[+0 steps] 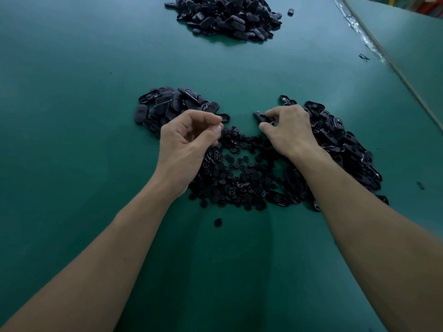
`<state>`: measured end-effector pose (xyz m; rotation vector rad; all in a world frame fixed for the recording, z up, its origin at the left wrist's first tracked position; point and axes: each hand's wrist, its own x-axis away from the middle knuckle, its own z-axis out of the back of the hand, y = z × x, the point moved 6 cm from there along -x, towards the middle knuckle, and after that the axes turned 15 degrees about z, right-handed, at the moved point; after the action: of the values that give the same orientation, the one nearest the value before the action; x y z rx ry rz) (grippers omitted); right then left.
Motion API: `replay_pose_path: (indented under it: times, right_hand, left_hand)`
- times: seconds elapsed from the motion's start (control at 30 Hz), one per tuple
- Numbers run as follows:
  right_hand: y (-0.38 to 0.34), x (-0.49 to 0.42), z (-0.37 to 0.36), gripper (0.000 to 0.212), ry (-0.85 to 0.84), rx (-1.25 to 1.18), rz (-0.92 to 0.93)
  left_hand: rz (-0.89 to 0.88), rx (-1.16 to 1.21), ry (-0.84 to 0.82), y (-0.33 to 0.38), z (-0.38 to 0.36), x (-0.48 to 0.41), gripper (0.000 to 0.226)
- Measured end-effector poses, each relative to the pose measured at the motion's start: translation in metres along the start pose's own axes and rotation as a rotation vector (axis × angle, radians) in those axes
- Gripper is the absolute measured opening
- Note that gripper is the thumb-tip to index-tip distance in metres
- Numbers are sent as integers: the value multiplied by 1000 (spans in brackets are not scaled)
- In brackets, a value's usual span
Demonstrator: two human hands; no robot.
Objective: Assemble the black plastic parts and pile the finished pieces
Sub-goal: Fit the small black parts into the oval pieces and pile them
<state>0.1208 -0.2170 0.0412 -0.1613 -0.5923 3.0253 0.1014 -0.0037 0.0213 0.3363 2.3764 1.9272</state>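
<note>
Nearest us are two bare forearms, the left forearm (pixel 107 248) and the right forearm (pixel 359 236), both reaching forward over the green table (pixel 72 92).

The left hand (pixel 189 137) is curled with its palm turned inward, thumb and forefinger tips pressed together. We cannot tell whether anything small sits between them. The right hand (pixel 287 130) lies knuckles up, and its thumb and fingers pinch a black oval piece (pixel 260 116) that sticks out toward the left hand, just above the table. The two hands are near each other but apart.

Under and between the wrists we see a spread heap of small round parts (pixel 239 173), black and lying flat on the table. One loose round part (pixel 218 222) sits alone on our side of that heap.

Just beyond the left hand is a small pile of oval pieces (pixel 172 106), most with the smooth side up. Beside and behind the right hand a longer heap of oval shells (pixel 340 140) runs down along the right forearm, and many of them show a hollow side with a glossy rim.

Well beyond all this, at the far side of the table, we see a large pile of black pieces (pixel 227 15), with one stray piece (pixel 290 12) lying just to its right. A crumpled clear strip (pixel 359 29) runs along the table's right edge.
</note>
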Motion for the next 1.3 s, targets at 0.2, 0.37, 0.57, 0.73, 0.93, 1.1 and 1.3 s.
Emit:
replay_pose_path:
  times: [0.2,0.37,0.57,0.73,0.93,1.1,1.3]
  right_hand:
    - [1,3,8,26,42,-12,20]
    - [-4,1,8,18,68,-3,61]
    - [-15,8,17,27,195,97,128]
    - [-49,15,18,12,203,-268,329]
    - [-84,21,15,15,129,-291,563]
    - [-79,28,11,10,115,-455,472]
    - [-75,32,-1,14,46,-703,384]
  left_hand:
    - [-2,3,-1,-1,1,-1,14]
    - [-4,-3,-1,-1,1,-2,9]
    - [3,-1,-4,-3,1,-2,10]
    - [41,96,-9,-4,0,-3,19]
    - [83,182,23,-2,2,-3,29]
    - [73,175,53,-3,5,-3,26]
    - [14,136,44,-4,5,-4,13]
